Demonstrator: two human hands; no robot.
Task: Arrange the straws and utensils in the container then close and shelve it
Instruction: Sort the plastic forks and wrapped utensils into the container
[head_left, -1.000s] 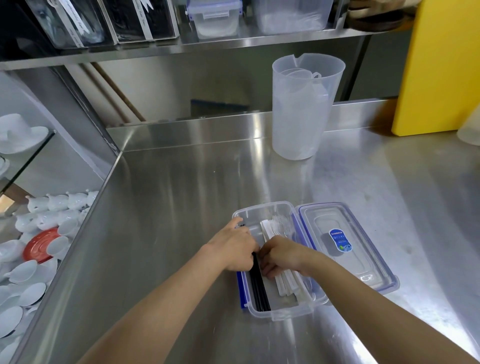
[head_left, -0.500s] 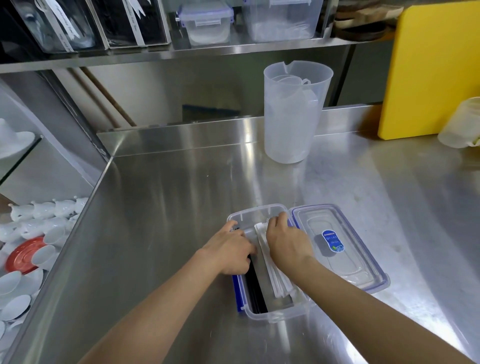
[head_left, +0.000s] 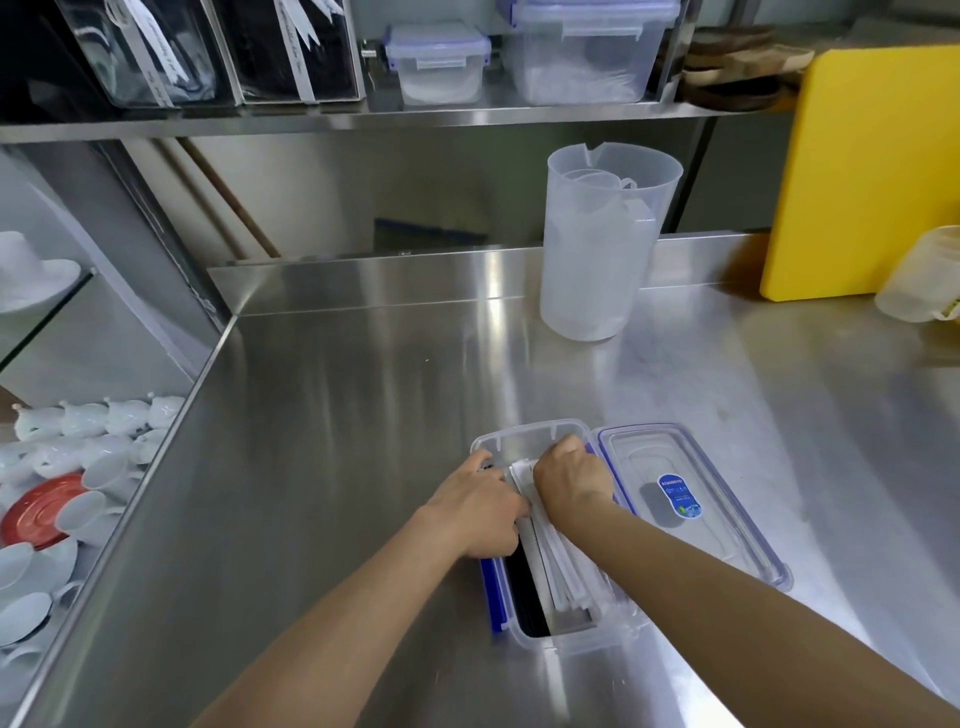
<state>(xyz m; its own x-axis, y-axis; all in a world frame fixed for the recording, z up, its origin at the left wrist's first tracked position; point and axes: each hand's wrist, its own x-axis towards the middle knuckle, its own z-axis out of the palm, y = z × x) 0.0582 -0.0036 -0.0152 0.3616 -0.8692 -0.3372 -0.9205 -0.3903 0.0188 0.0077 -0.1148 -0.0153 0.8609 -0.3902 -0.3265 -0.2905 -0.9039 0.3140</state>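
Beside your right hand (head_left: 571, 480), curled on white wrapped straws (head_left: 558, 558) lying lengthwise in the clear plastic container (head_left: 524, 434), waits the clear lid (head_left: 727, 525); your left hand (head_left: 475, 512) presses black straws (head_left: 527, 587).

Both hands cover the far ends of the wrapped straws (head_left: 563, 566), hiding their fingertips; the print on the lid (head_left: 696, 499) label is unreadable.

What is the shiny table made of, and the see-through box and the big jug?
The table looks like brushed stainless steel: grey, streaky reflections. The box seems to be clear hard plastic, since its contents show through. The jug looks like cloudy, frosted plastic, with a smaller jug dimly visible inside.
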